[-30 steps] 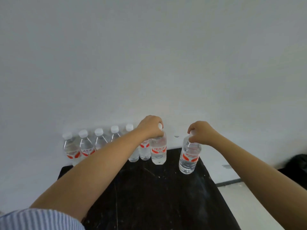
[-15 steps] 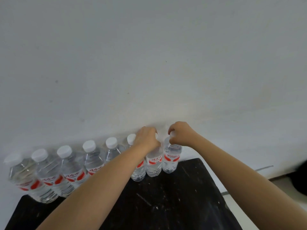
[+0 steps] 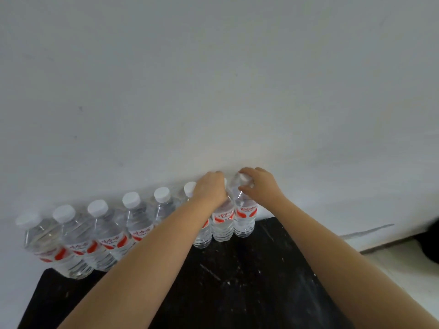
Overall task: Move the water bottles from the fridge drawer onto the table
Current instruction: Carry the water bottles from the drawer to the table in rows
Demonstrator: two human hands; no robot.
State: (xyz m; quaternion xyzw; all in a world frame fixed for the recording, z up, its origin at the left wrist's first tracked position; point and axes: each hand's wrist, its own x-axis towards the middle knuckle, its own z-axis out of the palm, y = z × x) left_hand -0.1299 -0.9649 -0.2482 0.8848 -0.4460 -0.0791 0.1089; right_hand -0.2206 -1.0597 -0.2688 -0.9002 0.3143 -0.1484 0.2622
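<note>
Several clear water bottles with white caps and red-and-white labels stand in a row along the back of the black table (image 3: 237,281), against the white wall. My left hand (image 3: 210,188) is closed over the cap of the second bottle from the right (image 3: 222,224). My right hand (image 3: 257,184) grips the neck and cap of the rightmost bottle (image 3: 244,219). Both bottles stand upright on the table, touching each other. The fridge drawer is out of view.
The white wall (image 3: 213,91) rises directly behind the row. The table's right edge drops to a light floor (image 3: 403,276), with a dark object (image 3: 430,241) at the far right. The row's leftmost bottle (image 3: 40,241) stands near the table's left corner.
Both hands carried their bottles back toward the wall and set them at the right end of the row. The view has shifted closer and left, showing more bottles.
</note>
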